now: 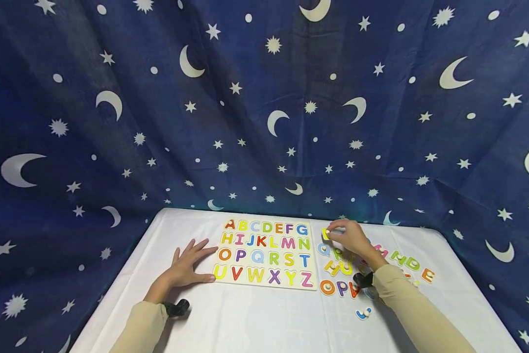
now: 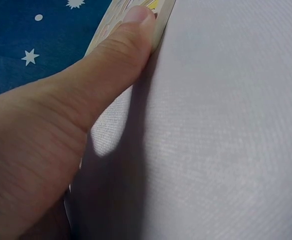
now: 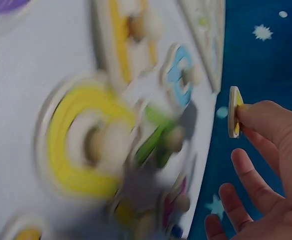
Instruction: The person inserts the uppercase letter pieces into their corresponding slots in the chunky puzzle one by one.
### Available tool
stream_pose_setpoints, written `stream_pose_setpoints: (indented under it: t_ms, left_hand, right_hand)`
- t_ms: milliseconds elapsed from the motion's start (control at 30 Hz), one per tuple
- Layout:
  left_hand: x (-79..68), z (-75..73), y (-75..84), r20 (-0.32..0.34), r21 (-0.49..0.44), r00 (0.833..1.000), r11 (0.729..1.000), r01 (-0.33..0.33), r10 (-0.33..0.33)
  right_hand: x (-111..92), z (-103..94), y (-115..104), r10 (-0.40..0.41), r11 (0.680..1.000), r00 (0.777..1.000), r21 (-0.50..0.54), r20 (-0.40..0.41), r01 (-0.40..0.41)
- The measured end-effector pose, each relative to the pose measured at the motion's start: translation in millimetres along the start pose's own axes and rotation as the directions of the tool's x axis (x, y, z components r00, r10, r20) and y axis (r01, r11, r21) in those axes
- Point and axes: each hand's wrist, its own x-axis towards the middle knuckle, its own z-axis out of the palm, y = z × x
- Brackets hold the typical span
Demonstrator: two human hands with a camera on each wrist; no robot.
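A flat alphabet puzzle board with rows of coloured letters lies on the table. My left hand rests at its left side with fingers spread. In the left wrist view the left thumb presses on the board's corner edge. My right hand is beyond the board's right side and pinches a yellow letter piece between thumb and index finger. That piece is seen edge-on in the right wrist view, so its letter cannot be told. The other right fingers are loosely extended.
Loose knobbed letters lie right of the board, among them an orange O, a yellow U, a red E and a blue J. The right forearm covers some. A dark starry cloth hangs behind the white table.
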Motion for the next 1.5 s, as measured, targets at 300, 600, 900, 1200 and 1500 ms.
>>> stream_pose_setpoints:
  t_ms: [300, 600, 900, 1200, 1500]
  left_hand:
    - [-1.5, -0.1, 1.1, -0.005, 0.002, 1.000, 1.000, 0.008, -0.008]
    - [-2.1, -2.0, 0.6, -0.008, -0.001, 1.000, 1.000, -0.004, 0.004]
    - [-3.2, -0.3, -1.3, -0.023, 0.007, 1.000, 1.000, -0.007, 0.007]
    - [-1.0, 2.4, -1.1, -0.013, 0.003, 1.000, 1.000, 0.000, 0.000]
    - [-2.5, 0.2, -2.2, -0.017, -0.001, 1.000, 1.000, 0.004, -0.004]
  right_hand:
    - [8, 23.4, -28, -0.015, 0.992, 0.998, 0.126, -0.058, 0.022]
    - [23, 64.9, -65, 0.019, 0.978, 0.998, 0.207, -0.057, -0.007]
    - [45, 111.0, -100, 0.000, 0.978, 0.997, 0.210, -0.073, 0.016]
    - [70, 154.1, -130, 0.033, 0.995, 0.997, 0.099, -0.070, -0.026]
    - [79, 194.8, -151, 0.039, 0.999, 0.997, 0.029, -0.066, -0.037]
